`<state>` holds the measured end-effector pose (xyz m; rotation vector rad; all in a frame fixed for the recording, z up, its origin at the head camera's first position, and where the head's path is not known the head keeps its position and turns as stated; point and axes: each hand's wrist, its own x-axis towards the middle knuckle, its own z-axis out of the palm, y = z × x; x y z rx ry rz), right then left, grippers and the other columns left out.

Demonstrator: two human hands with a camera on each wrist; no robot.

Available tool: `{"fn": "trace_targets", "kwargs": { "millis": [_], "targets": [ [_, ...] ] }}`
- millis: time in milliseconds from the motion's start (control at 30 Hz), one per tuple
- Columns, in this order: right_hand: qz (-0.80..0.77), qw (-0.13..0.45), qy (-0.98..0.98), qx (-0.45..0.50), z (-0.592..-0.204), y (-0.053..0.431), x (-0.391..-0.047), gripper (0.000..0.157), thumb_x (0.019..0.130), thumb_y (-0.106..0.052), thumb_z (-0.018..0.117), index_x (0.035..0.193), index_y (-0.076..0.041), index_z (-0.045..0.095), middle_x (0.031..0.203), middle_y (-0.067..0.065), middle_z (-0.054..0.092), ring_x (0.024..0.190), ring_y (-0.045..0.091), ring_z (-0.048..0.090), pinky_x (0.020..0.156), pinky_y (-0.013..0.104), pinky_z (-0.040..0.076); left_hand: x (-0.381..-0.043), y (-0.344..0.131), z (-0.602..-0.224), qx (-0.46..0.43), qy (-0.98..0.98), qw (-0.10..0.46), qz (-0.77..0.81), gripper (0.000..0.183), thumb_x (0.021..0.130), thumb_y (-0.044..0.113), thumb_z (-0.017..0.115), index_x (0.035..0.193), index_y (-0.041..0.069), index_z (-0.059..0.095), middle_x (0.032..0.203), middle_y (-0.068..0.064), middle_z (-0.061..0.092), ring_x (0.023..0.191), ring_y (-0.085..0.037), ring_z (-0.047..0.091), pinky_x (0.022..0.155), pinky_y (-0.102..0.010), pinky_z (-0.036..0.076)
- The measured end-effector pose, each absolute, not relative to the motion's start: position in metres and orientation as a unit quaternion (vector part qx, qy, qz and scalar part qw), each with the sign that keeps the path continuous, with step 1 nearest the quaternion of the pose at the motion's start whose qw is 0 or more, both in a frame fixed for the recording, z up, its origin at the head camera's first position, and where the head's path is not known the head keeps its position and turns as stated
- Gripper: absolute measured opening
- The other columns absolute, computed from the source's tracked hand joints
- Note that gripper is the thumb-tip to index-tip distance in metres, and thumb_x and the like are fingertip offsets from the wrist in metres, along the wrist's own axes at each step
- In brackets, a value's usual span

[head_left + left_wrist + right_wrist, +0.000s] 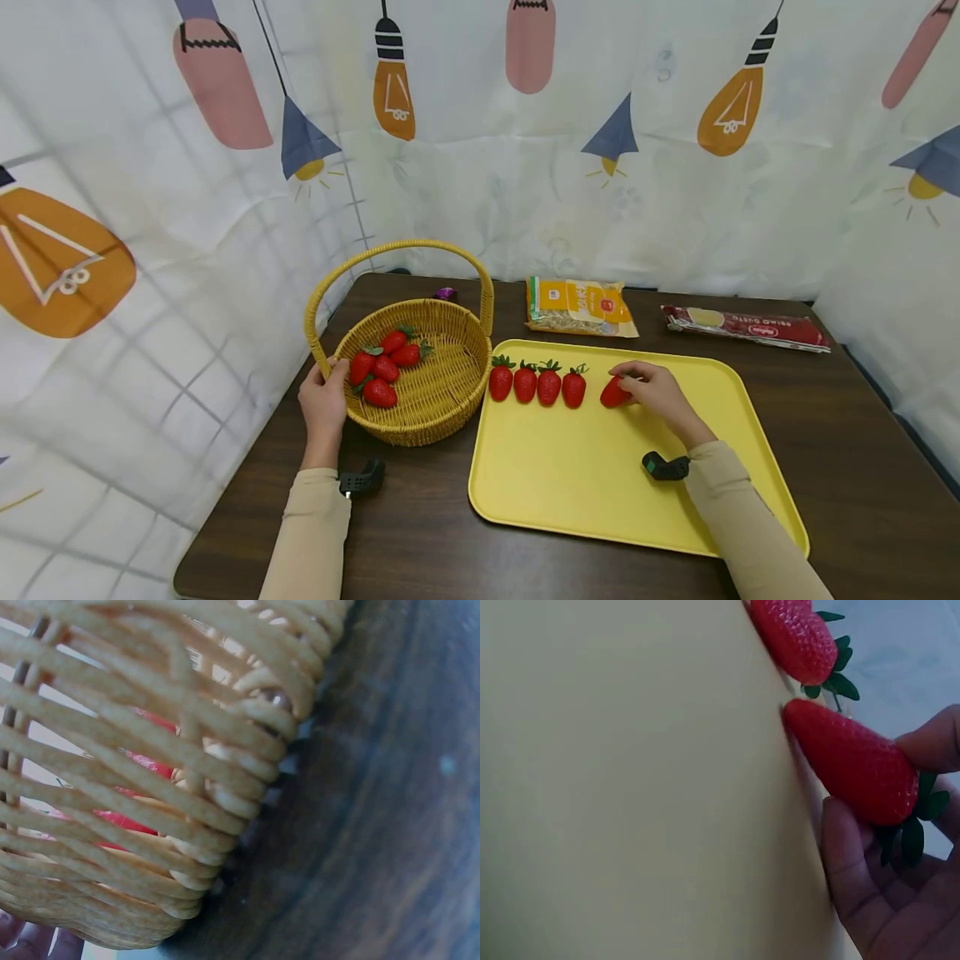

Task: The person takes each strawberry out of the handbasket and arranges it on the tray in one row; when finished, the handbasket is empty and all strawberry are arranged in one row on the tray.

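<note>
My left hand grips the rim of a yellow woven basket at its left side, beside the foot of the tall handle. Inside the basket, several red strawberries lie toward the left; the left wrist view shows only red patches through the weave. On the yellow tray, more strawberries stand in a row along the far left, leaves pointing away from me. Just right of that row, my right hand pinches one strawberry between thumb and fingers, its tip at the tray surface.
Behind the tray lies a yellow-and-clear food packet. A long red packet is at the back right, and a small purple wrapped item sits behind the basket. A patterned curtain hangs along the back and left of the dark table.
</note>
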<state>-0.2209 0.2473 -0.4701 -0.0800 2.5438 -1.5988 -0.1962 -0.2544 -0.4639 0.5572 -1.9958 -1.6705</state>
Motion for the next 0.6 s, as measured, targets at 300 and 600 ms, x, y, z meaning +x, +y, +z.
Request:
{"fn": "trace_targets", "kwargs": {
  "millis": [300,600],
  "targets": [
    [-0.466,0.031,0.882,-0.063,-0.479,0.247,-0.220,0.041,0.092,-0.027,0.069,0.126,-0.006,0.061,0.125,0.018,0.059,0.098,0.030,0.060,0.075,0.031,0.049,-0.198,-0.255,-0.465,0.197,-0.729,0.243,-0.609,0.034,0.095,0.035,0.061,0.106,0.002,0.061,0.091,0.000,0.052,0.083,-0.016,0.042,0.076,-0.030,0.034],
    [-0.455,0.006,0.889,-0.041,-0.482,0.247,-0.219,0.046,0.088,-0.031,0.074,0.124,-0.005,0.059,0.124,0.019,0.054,0.097,0.031,0.057,0.075,0.034,0.047,-0.197,-0.254,-0.463,0.204,-0.727,0.241,-0.610,0.032,0.095,0.035,0.062,0.105,0.004,0.061,0.089,0.001,0.051,0.083,-0.016,0.042,0.075,-0.030,0.034]
  ]
}}
